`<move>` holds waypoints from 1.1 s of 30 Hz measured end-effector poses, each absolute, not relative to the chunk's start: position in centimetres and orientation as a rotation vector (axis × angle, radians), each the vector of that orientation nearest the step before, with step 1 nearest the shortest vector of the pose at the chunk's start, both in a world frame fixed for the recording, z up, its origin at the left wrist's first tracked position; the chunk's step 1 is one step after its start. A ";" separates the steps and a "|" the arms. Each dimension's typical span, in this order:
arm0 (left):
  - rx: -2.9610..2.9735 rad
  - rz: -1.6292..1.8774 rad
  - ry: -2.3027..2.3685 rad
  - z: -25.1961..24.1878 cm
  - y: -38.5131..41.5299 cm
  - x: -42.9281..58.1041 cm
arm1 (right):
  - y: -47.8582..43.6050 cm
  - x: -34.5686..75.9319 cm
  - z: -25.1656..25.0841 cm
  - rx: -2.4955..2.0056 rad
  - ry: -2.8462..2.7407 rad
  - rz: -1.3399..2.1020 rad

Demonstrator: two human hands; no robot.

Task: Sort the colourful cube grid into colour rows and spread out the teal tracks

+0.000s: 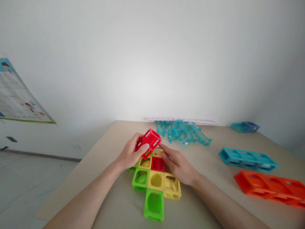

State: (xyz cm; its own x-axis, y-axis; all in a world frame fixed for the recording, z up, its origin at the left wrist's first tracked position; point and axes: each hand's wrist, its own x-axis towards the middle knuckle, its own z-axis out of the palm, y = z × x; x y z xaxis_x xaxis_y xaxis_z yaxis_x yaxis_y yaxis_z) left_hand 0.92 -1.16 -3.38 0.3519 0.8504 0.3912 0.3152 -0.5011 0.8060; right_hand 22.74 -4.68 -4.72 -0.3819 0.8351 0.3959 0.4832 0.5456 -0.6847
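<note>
My left hand (131, 152) is closed around a red hollow cube block (149, 141), held tilted just above a flat cluster of joined cube blocks (155, 182). That cluster lies on the beige table (209, 165) and mixes green, yellow and one red cube. My right hand (177, 165) rests on the cluster's right side, fingers stretched toward the red cube and touching its lower edge.
A pile of clear teal curved track pieces (182, 131) lies behind the cluster. To the right are a teal row of blocks (247, 158), an orange row (271, 187), and a teal and blue pair (245, 127) at the far back. A poster (16, 95) hangs on the left wall.
</note>
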 end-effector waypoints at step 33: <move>2.078 1.009 1.050 -2.9 -1.3 0.7 | -5.0 22.4 -4.6 -1.310 -1.968 0.815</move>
